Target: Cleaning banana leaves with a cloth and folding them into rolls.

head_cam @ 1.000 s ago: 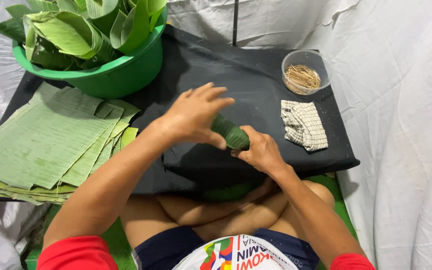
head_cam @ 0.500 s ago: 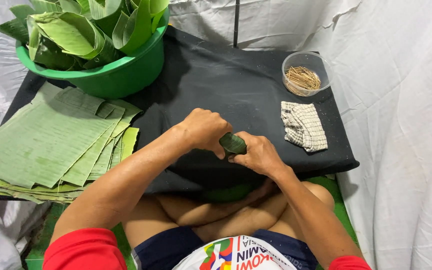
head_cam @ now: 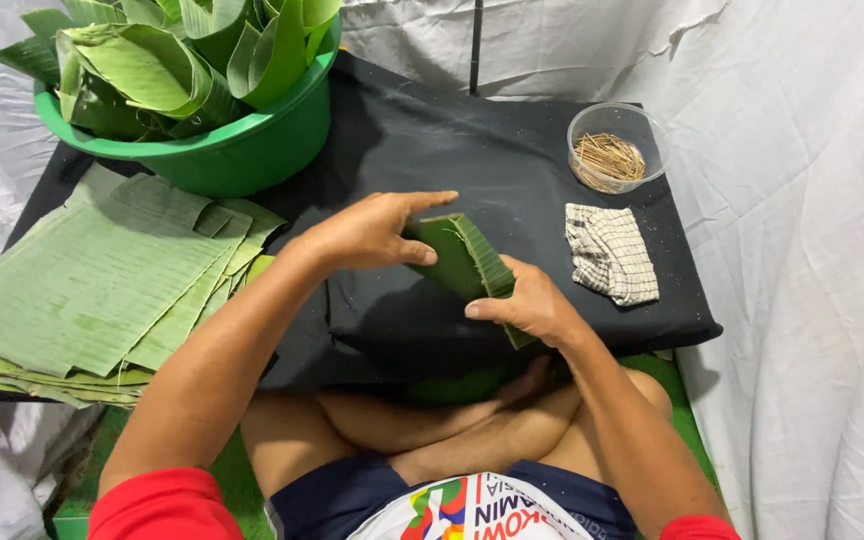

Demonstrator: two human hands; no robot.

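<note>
White sheeting hangs behind and drapes the right side of the frame, and a low table covered in black cloth (head_cam: 512, 140) fills the middle. Near the centre of the frame, just above the table's near edge, sits a folded banana-leaf piece (head_cam: 464, 258) — a long, narrow fold of green leaf running diagonally from upper left to lower right. The left hand (head_cam: 367, 232) lies over its upper end, fingers stretched out flat along the top and thumb pressing against the leaf's side, so the leaf is pinched rather than clenched. The right hand (head_cam: 532, 305) grips the lower end, fingers curled over the leaf edge and thumb laid along it; both hands touch the leaf.

Right of the hands, a checked cloth (head_cam: 610, 252) lies folded on the black cover. Just above it, toward the upper right, stands a clear round tub of thin wooden sticks (head_cam: 615, 150). At the upper left, a green plastic basin (head_cam: 222, 150) rests on the table corner, packed with curled banana leaves (head_cam: 147, 65). Below the basin, at the left of the frame, a stack of flat cut leaf sheets (head_cam: 82, 285) spreads out — pale, ribbed, overlapping, partly hanging past the table edge.

At the bottom, the person's crossed legs sit under the table edge, with red sleeves at both lower corners.
</note>
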